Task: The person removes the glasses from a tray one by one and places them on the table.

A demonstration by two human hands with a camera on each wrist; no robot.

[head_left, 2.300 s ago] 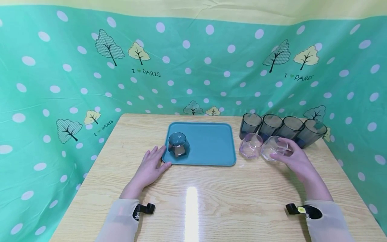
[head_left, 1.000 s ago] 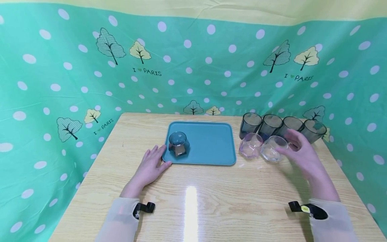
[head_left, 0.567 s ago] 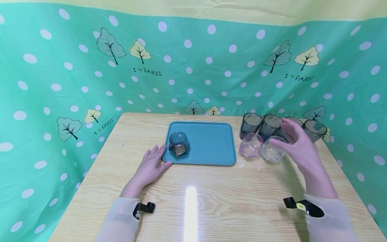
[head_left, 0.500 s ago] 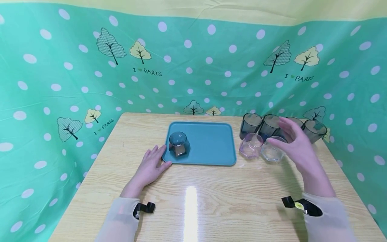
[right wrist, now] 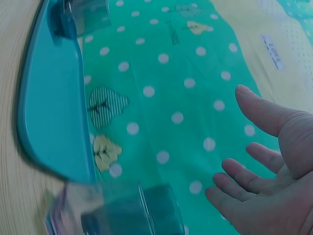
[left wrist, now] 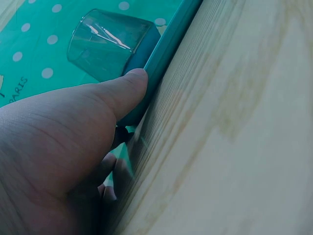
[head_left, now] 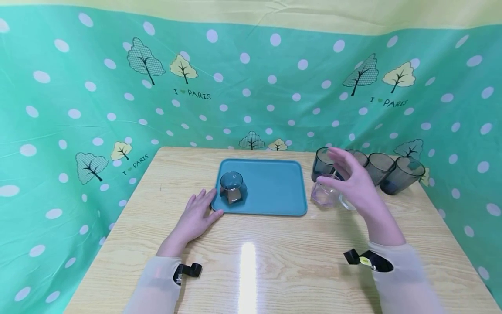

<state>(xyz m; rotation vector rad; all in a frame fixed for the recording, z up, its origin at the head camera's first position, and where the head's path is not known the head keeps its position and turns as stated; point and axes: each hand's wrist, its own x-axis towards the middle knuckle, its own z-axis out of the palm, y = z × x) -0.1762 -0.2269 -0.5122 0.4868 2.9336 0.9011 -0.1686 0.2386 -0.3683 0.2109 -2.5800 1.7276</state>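
Note:
My left hand (head_left: 196,220) lies at the near left corner of a blue tray (head_left: 274,187), fingers spread. In the left wrist view its thumb (left wrist: 129,90) rests along the tray's rim. A short blue-grey glass (head_left: 231,187) stands upright on the tray's left side. To the right of the tray, my right hand (head_left: 354,183) hovers over a pink-tinted glass (head_left: 323,197), thumb and fingers apart with nothing between them. Beside that, a clear glass (head_left: 347,203) is mostly hidden behind the hand. The right wrist view shows the right palm (right wrist: 288,196) with the fingers spread apart.
Several tall dark grey glasses stand in a row at the back right; the rightmost tall glass (head_left: 404,174) leans outward in the head view. The wooden table (head_left: 298,257) ends at a green dotted curtain (head_left: 251,104) behind.
My right hand has come away from the clear glass, which its fingers reached around earlier, and has moved left over the pink-tinted glass. My left hand and the tray stay where they were.

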